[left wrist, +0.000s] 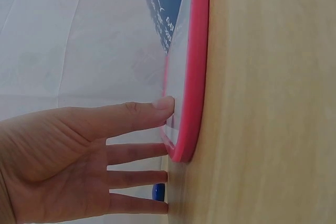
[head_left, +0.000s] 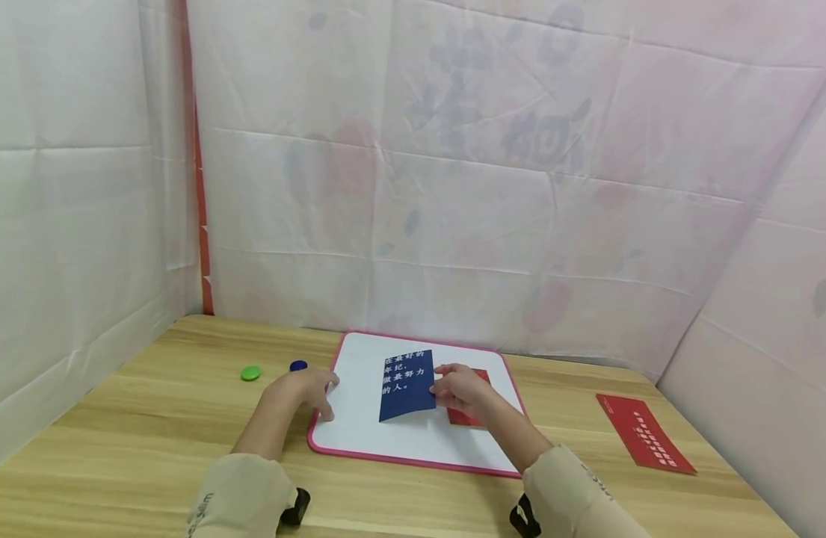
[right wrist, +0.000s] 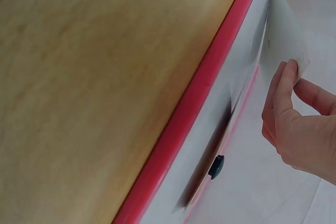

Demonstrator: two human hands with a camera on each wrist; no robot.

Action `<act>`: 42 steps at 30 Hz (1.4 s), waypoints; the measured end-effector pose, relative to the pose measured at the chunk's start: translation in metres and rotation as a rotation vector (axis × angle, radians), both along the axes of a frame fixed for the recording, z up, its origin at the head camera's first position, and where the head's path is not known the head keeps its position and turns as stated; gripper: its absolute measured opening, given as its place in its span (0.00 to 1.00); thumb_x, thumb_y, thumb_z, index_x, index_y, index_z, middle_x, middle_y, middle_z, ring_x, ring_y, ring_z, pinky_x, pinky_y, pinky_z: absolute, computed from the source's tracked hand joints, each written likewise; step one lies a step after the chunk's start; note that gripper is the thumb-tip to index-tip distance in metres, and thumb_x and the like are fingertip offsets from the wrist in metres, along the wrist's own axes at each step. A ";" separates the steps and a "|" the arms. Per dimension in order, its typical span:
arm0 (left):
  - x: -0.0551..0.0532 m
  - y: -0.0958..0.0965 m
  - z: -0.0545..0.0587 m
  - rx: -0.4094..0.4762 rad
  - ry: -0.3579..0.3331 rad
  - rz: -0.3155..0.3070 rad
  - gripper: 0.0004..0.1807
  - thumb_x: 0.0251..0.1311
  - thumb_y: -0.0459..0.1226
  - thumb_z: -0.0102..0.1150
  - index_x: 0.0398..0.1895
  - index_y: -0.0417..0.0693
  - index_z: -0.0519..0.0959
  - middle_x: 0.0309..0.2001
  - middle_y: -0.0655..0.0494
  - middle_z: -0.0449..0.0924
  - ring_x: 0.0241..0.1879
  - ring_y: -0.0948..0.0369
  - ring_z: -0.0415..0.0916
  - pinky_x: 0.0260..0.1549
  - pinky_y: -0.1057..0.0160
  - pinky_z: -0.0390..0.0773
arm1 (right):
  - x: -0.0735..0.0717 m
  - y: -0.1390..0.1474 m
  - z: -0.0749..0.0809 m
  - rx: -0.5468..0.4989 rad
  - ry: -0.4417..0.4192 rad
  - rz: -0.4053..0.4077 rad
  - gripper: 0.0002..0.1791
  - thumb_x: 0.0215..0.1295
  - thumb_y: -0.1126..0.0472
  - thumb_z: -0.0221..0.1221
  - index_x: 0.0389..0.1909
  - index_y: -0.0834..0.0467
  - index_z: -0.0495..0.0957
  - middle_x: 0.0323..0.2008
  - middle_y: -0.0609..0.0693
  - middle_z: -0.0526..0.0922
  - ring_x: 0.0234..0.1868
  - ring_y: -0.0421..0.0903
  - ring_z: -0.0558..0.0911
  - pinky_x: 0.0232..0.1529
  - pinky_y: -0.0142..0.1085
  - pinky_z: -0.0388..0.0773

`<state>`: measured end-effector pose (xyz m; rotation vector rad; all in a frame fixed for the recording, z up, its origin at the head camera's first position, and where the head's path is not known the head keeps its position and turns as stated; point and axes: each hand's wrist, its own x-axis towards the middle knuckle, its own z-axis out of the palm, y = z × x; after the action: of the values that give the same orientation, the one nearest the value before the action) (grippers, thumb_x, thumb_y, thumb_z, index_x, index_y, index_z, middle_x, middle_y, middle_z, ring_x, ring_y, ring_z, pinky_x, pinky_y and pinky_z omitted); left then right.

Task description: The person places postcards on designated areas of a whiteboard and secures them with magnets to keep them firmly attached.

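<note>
A whiteboard with a pink frame lies on the table. My right hand pinches the right edge of a dark blue card with white lettering, between thumb and fingers. The card bends and is lifted at that side, its pale back showing in the right wrist view. Behind the right hand, a red card lies on the board, partly hidden, with a dark round magnet on it. My left hand is at the board's left edge, fingers straight and spread, thumb over the frame.
Left of the board, a green round magnet lies on the wooden table, and a blue one sits just beyond the left hand. Another red card with white lettering lies at the right. A pale curtain hangs behind the table.
</note>
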<state>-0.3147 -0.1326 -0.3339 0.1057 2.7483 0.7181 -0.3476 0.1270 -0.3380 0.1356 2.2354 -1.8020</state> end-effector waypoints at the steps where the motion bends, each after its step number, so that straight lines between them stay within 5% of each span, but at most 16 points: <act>1: 0.000 0.000 0.000 -0.001 -0.001 -0.001 0.34 0.46 0.35 0.70 0.59 0.45 0.70 0.58 0.40 0.67 0.56 0.45 0.62 0.51 0.40 0.64 | 0.000 0.000 0.000 0.009 0.000 -0.003 0.26 0.57 0.75 0.55 0.57 0.70 0.63 0.46 0.65 0.74 0.39 0.54 0.79 0.42 0.42 0.77; 17: 0.000 -0.002 -0.001 -0.006 0.005 0.002 0.34 0.45 0.35 0.70 0.59 0.45 0.70 0.57 0.40 0.68 0.55 0.46 0.63 0.51 0.40 0.64 | 0.001 0.004 -0.004 0.362 0.089 -0.017 0.28 0.53 0.71 0.62 0.55 0.66 0.64 0.38 0.60 0.73 0.29 0.49 0.78 0.31 0.33 0.79; 42: 0.002 -0.001 0.000 -0.004 -0.001 0.010 0.34 0.45 0.35 0.70 0.59 0.45 0.70 0.56 0.41 0.68 0.54 0.47 0.64 0.51 0.41 0.65 | -0.005 0.011 -0.014 0.501 0.097 0.079 0.27 0.54 0.70 0.63 0.54 0.71 0.65 0.31 0.58 0.76 0.26 0.47 0.79 0.31 0.36 0.80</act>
<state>-0.3126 -0.1337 -0.3341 0.0911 2.7512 0.7152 -0.3528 0.1382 -0.3521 0.0546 2.6750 -1.1996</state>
